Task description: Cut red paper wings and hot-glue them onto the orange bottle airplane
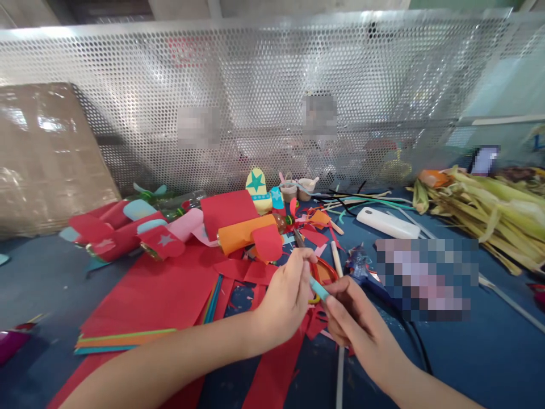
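At the middle of the dark-blue tabletop (502, 352), near side, you have both hands raised together over the clutter. Your right hand (355, 315) is closed narrow, thumb and fingers pinching the near end of a short light-blue paper-like strip (319, 289). Your left hand (284, 287) is bent at the wrist, fingers curled in, at the strip's far-left end; can't tell whether they grip it, contact hidden.

Strip sits between the two hands, tilted, in front of the scissors with red-orange and yellow loop handles (328, 264). Scissors' blades point far-left; can't tell if any finger touches them.

Step in hand: looks like handling or shaping the small strip by fingertip; scissors don't appear to be cutting. Next move calls, I'd judge, for a steady right pinch and a clear look at the strip's hidden end; watch for creasing, thin stuff likely bends easily.

Around you: cut red paper scraps (315, 236) just beyond the hands; flat red paper sheets (157, 289) to the left; an orange paper-wrapped cylinder (244, 234) far-left, near a yellow rounded paper piece with a green star (256, 183). To the right, a white rounded oblong device (387, 223), and farther right, dried yellow-green husks (489, 221).
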Tool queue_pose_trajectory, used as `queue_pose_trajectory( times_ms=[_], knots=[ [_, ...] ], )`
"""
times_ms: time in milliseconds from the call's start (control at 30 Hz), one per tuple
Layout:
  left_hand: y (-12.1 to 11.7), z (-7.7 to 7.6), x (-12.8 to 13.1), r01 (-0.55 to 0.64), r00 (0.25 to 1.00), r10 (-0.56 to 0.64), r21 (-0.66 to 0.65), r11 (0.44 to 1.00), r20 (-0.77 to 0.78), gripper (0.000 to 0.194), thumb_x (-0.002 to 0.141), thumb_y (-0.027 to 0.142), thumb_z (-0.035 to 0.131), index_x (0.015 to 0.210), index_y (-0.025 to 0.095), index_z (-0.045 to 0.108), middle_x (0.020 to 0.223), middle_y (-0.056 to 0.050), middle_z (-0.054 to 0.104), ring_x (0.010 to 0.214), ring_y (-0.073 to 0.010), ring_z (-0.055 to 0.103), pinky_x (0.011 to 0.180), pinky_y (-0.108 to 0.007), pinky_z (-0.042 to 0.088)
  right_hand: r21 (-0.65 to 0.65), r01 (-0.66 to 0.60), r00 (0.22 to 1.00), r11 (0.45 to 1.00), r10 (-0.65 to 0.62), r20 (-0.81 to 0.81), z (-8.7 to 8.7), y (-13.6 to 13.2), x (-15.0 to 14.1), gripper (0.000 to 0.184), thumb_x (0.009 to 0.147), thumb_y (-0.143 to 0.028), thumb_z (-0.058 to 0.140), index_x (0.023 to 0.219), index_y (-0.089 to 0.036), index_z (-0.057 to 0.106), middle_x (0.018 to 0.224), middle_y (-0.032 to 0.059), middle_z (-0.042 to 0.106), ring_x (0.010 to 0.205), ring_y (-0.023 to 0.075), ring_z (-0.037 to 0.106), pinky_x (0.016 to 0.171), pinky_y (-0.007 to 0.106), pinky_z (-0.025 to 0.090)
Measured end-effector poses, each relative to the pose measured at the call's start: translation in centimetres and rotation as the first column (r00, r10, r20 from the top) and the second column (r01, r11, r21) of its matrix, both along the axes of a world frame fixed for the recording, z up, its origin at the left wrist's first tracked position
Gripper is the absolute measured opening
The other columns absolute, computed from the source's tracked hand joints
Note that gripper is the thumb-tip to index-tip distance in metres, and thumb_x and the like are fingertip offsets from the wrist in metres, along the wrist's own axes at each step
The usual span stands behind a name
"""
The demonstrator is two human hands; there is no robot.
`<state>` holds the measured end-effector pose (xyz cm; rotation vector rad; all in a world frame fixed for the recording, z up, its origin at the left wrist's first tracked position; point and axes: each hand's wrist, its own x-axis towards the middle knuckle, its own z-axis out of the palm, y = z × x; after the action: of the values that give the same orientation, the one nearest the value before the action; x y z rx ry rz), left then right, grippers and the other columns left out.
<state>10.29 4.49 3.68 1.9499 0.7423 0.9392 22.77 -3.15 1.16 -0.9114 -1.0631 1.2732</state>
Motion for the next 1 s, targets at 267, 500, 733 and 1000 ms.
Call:
queue_pose_trajectory(
  times_ms=[267, 500, 733, 1000],
  knots=[
    [1.2, 0.6, -0.8, 0.018, 0.988, -0.016, 0.015, 1.000, -0.153, 0.019, 0.098, 0.029, 0.025, 0.104, 0.021, 0.042, 0.076, 0.001, 0.048, 0.068, -0.0142, 0.054, 0.065, -0.028, 0.048, 0.159, 0.150, 0.783, 0.976, -0.216, 0.584, 0.2, 0.9, 1.8, 0.015, 0.097, -0.036, 0.038, 0.093, -0.024, 0.046, 0.076, -0.0018, 0.052, 0.064, 0.0123, 0.053, 0.061, 0.025, 0.046],
    [0.7, -0.2, -4.7, 0.167, 0.845, 0.005, 0.272, 0.948, -0.535, 0.020, 0.094, 0.024, 0.038, 0.092, 0.017, 0.056, 0.087, -0.007, 0.061, 0.084, -0.0202, 0.060, 0.078, -0.035, 0.050, 0.290, 0.175, 0.609, 0.941, -0.335, 0.719, -1.7, 3.1, 4.2, 0.055, 0.093, -0.035, 0.043, 0.142, -0.025, 0.023, 0.150, 0.0141, 0.029, 0.140, 0.0259, 0.026, 0.109, 0.049, 0.033],
    [-1.5, -1.0, -5.9, 0.254, 0.519, 0.133, 0.301, 0.919, -0.844, 0.050, 0.084, 0.048, 0.058, 0.113, 0.008, 0.061, 0.112, -0.020, 0.064, 0.102, -0.0359, 0.060, 0.089, -0.050, 0.049, 0.276, 0.030, 0.332, 0.961, -0.270, 0.904, -0.7, 3.7, 4.4, 0.032, 0.091, -0.025, 0.040, 0.117, -0.017, 0.056, 0.127, 0.0163, 0.056, 0.119, 0.0248, 0.055, 0.100, 0.044, 0.044],
    [-0.8, -1.3, -7.5, 0.141, 0.704, 0.001, 0.141, 0.980, -0.710, 0.040, 0.078, 0.037, 0.068, 0.110, 0.016, 0.058, 0.112, -0.012, 0.062, 0.108, -0.0292, 0.056, 0.096, -0.044, 0.045, 0.150, 0.071, 0.166, 0.986, -0.160, 0.973, -0.2, 4.9, 2.2, 0.020, 0.085, -0.021, 0.054, 0.102, -0.011, 0.060, 0.102, 0.0194, 0.064, 0.097, 0.0349, 0.062, 0.086, 0.052, 0.047]
  ],
)
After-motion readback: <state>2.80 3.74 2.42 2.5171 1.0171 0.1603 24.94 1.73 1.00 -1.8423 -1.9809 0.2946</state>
